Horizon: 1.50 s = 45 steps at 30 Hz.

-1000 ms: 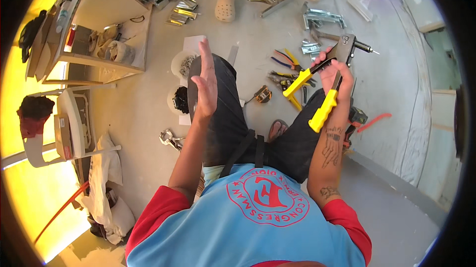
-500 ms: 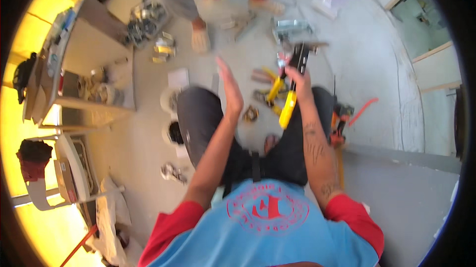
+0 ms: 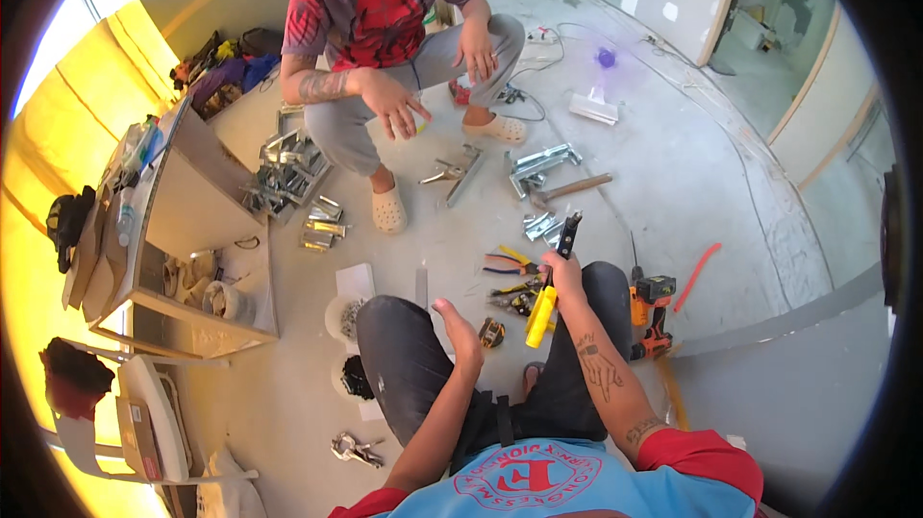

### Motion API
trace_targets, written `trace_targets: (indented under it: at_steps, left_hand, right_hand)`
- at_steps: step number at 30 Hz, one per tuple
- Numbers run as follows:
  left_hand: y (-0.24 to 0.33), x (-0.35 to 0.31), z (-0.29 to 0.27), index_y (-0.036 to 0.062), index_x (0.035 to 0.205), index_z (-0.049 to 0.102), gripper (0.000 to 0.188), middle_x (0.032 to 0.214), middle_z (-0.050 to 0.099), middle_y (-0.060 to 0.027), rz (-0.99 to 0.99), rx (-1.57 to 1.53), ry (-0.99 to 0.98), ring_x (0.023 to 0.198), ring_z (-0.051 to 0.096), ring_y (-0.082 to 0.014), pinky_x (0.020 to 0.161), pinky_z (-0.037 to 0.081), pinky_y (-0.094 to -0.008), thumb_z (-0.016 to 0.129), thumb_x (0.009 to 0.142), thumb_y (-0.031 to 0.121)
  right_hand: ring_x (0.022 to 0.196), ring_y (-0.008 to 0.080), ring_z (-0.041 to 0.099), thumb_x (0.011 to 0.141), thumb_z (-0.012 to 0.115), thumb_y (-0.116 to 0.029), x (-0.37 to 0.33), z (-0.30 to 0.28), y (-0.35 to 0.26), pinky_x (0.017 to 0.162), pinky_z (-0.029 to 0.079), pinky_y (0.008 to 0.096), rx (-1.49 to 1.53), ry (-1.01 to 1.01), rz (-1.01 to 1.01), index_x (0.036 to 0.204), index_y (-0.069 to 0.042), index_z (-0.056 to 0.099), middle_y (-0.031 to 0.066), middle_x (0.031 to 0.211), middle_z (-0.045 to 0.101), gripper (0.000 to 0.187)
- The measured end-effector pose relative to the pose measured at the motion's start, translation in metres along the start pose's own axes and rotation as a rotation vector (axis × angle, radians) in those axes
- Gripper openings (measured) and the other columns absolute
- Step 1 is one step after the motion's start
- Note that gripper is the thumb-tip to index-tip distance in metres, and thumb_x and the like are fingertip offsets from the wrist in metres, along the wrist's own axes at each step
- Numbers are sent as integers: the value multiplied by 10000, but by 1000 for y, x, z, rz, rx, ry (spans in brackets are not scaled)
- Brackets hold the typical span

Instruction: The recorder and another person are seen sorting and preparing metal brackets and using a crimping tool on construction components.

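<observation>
Through the head camera I see that the right hand (image 3: 565,278) grasps a hand riveter (image 3: 541,313) with yellow grips; the tool is in the air beside the right knee, with its dark head pointing away from the body. The left hand (image 3: 465,342) is opened and holds nothing; it is near the left knee, but whether it touches the trousers (image 3: 404,350) I cannot tell. Between the knees, on the floor, I find a tape measure (image 3: 492,333), and just beyond it, some pliers (image 3: 514,264). To the right of the right knee there is a cordless drill (image 3: 656,316). Farther away lie a hammer (image 3: 575,191) and shiny metal brackets (image 3: 543,165). Beyond these, at the left, a co-worker (image 3: 385,28) is squatting.
</observation>
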<state>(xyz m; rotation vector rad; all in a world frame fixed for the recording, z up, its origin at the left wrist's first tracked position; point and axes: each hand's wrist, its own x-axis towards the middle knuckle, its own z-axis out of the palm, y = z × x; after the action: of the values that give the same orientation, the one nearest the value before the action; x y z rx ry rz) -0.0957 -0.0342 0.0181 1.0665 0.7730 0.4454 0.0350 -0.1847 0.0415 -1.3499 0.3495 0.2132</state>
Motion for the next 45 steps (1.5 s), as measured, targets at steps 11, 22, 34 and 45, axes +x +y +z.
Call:
trace_targets:
  at_steps: [11, 22, 34, 45]
  left_hand:
    - [57, 20, 69, -57, 1428, -147, 1236, 1409, 319, -262, 189, 653, -933, 1262, 404, -329, 1035, 348, -407, 727, 757, 505]
    - [22, 32, 71, 99, 1477, 95, 966, 1233, 434, -99, -519, 361, -820, 1024, 475, -194, 861, 419, -345, 632, 797, 526]
    - [28, 38, 79, 44, 1487, -34, 1102, 1501, 201, -143, -525, 286, -820, 1363, 231, -250, 1070, 244, -373, 657, 781, 533]
    - [11, 48, 72, -3, 1466, 71, 1062, 1385, 354, -175, -446, 296, -754, 1224, 427, -275, 920, 425, -355, 678, 771, 523]
  right_hand:
    - [483, 140, 513, 769, 602, -187, 12, 46, -45, 471, 423, 282, 98, -241, -7, 754, -60, 569, 31, 600, 542, 132]
    - [512, 189, 480, 719, 650, -246, 58, 47, 35, 496, 398, 336, 3, -315, 466, 647, -55, 535, 54, 582, 499, 234]
    - [506, 168, 460, 733, 668, -227, 61, 52, 20, 482, 401, 350, 107, -178, 531, 681, -83, 520, 24, 591, 461, 213]
    - [541, 168, 464, 742, 673, -234, 66, 56, 29, 491, 410, 340, 123, -235, 540, 767, -73, 528, 32, 650, 473, 218]
